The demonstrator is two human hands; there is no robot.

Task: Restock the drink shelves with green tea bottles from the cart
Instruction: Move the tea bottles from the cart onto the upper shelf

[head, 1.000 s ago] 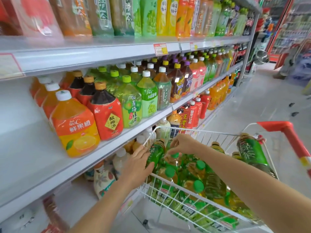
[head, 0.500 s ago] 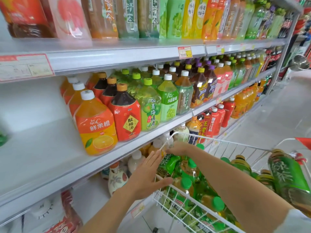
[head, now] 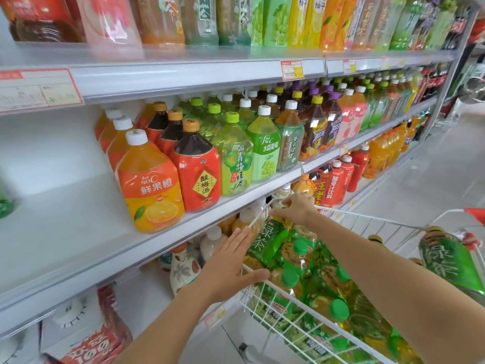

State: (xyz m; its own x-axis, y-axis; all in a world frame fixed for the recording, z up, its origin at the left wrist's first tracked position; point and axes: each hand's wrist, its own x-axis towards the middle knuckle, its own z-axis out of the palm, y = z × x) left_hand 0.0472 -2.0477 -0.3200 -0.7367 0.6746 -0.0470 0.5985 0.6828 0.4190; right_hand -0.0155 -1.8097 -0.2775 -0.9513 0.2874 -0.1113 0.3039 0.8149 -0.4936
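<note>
A white wire cart at the lower right holds several green tea bottles with green caps. My right hand grips the top of one green tea bottle, which is tilted up above the others near the cart's left corner. My left hand is spread against that bottle's lower side, thumb on the cart rim. The middle shelf has a bare stretch left of an orange juice bottle.
Rows of drink bottles fill the middle shelf to the right and the top shelf. More bottles stand on the lower shelf behind the cart. Another green tea bottle lies by the cart's red handle. The aisle floor opens to the right.
The view has swung left and nearer to the shelves. My right hand has lifted the bottle's top higher out of the cart, and my left hand has stayed against its side.
</note>
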